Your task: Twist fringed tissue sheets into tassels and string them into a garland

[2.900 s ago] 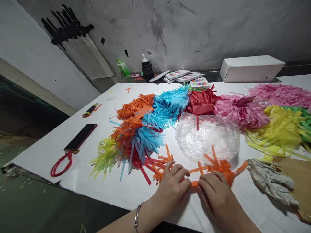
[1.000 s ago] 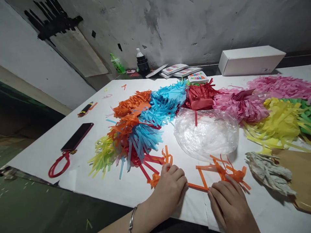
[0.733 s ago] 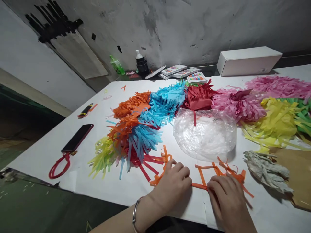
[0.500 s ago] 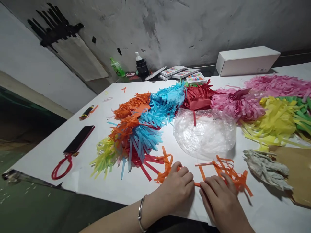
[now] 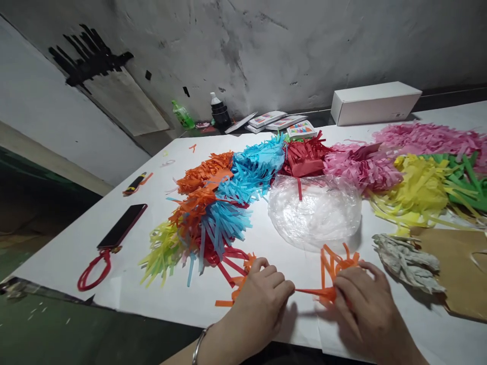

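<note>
Orange fringed paper (image 5: 314, 291) stretches in a thin twisted strand between my hands, just above the white table covering. My left hand (image 5: 266, 296) is closed on its left part, with loose orange strips poking out beyond the fingers. My right hand (image 5: 365, 296) grips the other part, where more orange strips fan out above the fingers. Close to my left hand lie red strips (image 5: 228, 263) and a blue tassel (image 5: 224, 223). A clear plastic bag (image 5: 314, 218) rests on the table beyond both hands.
Orange, blue, red, pink, yellow and green fringed paper spreads behind. At left are a phone (image 5: 122, 226) with a red cord and a cutter (image 5: 134, 184). Grey crumpled material (image 5: 407, 261) and brown card (image 5: 452, 274) lie right. A white box (image 5: 375, 104) and bottles stand along the wall.
My hands have moved apart, and a longer stretch of twisted orange paper shows between them. My right hand has shifted right and lifted slightly. The view has shifted a little.
</note>
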A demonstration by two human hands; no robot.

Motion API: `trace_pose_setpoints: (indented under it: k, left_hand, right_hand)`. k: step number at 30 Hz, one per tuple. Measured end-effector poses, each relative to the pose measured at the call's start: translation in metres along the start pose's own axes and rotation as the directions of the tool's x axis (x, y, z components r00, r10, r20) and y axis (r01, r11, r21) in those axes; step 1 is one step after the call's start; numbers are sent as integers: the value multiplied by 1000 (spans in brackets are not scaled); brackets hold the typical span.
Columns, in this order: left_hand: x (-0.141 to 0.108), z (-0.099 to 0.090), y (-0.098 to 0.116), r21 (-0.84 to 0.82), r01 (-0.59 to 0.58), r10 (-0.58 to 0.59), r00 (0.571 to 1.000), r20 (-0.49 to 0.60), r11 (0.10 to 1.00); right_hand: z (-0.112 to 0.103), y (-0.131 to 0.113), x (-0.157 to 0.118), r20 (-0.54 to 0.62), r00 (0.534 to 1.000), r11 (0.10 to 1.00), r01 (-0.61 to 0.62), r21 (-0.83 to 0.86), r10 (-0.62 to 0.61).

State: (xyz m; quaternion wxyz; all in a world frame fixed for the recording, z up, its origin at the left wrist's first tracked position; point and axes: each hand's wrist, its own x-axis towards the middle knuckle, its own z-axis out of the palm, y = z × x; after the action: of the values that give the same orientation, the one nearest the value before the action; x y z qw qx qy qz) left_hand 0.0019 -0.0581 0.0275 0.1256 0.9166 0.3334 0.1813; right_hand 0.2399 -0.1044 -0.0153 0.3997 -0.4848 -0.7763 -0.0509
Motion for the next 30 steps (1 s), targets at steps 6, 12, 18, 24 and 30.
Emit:
trace_pose_setpoints:
  k: [6,12,18,24,30]
  left_hand:
    - [1,-9,6,-39,36,-37,999,-14,999]
    - [6,-11,14,-43,-27,28,1000,14,999]
    - [14,-10,15,-19,-85,83,994,-75,996]
    - [33,-14,19,-29,-91,83,973,-218,995]
    - [45,-8,18,-101,-67,25,927,-374,993]
  right_hand:
    - [-21,2,-7,-127,989,986,-93,-136,76]
    - [1,-31,11,-34,992,992,123,16,-123]
    - [-1,-27,26,-49,979,981,196,6,-195]
    - [2,-18,37,-147,961,967,218,-133,-236]
    - [0,-7,56,-271,944,975,145,-167,-187]
